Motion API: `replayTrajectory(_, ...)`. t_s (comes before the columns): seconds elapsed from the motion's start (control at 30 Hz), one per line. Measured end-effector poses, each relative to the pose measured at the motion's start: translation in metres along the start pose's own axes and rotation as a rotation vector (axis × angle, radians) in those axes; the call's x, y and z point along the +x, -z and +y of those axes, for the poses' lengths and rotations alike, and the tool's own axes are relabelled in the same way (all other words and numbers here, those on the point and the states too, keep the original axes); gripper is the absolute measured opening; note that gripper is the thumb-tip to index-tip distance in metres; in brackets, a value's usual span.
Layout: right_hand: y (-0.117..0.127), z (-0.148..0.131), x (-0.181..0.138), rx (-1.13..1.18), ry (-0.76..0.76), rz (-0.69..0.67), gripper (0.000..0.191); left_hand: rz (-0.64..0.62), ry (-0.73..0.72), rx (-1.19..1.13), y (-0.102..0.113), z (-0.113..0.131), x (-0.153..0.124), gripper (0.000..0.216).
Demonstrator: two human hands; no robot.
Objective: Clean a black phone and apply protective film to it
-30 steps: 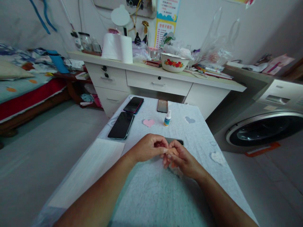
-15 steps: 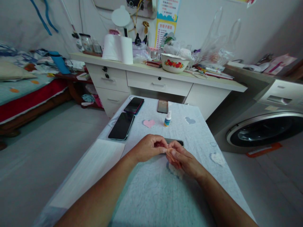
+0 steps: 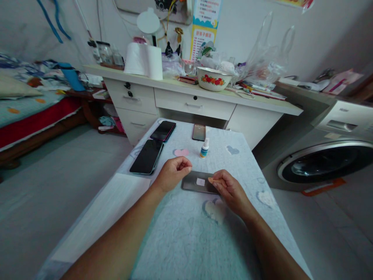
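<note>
A grey phone-like slab [image 3: 190,184] lies flat on the cloth-covered table, with a small white square [image 3: 200,181] on its upper face. My right hand [image 3: 229,188] is over the slab's right end, its fingers closed on a small orange piece, perhaps cloth [image 3: 214,180]. At the slab's upper left corner, my left hand [image 3: 174,173] is raised with thumb and fingers pinched together. Anything between those fingertips is too small to make out. Just beyond the slab stands a small white bottle [image 3: 204,148] with a blue and yellow label.
Two dark phones [image 3: 147,156] lie at the table's left, one behind the other. A phone case or phone [image 3: 199,132] lies at the far edge. White paper-like sheet [image 3: 101,217] covers the left side. Behind are a cluttered desk [image 3: 192,99] and a washing machine [image 3: 329,128].
My hands have come apart, the left moving left and the right slightly right with the orange piece. The slab and its white square, previously mostly covered, now show between them.
</note>
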State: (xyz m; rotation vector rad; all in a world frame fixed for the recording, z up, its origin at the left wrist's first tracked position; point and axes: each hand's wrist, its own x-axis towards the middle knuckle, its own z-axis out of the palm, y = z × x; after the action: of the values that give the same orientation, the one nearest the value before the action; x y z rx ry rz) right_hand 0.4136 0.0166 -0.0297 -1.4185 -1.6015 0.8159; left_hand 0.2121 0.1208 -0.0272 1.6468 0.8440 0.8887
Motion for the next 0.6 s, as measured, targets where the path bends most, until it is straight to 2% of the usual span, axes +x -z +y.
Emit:
replayTrajectory(0.1, 0.007, 0.005, 0.004, -0.249, 0.085, 0.108, 0.015, 0.053, 0.015, 0.059, -0.001, -0.003, 0.002, 0.008)
replayTrajectory(0.23, 0.013, 0.017, 0.007, -0.421, 0.092, 0.130, 0.016, 0.082, 0.004, 0.183, -0.002, -0.011, 0.002, 0.006)
replayTrajectory(0.43, 0.018, 0.029, 0.009, -0.516, 0.059, 0.107, 0.019, 0.073, -0.065, 0.397, 0.000, -0.024, 0.002, 0.008)
replayTrajectory(0.6, 0.020, 0.034, 0.011, -0.538, 0.023, 0.128, 0.020, -0.027, -0.099, 0.535, 0.005, -0.027, 0.003, 0.022)
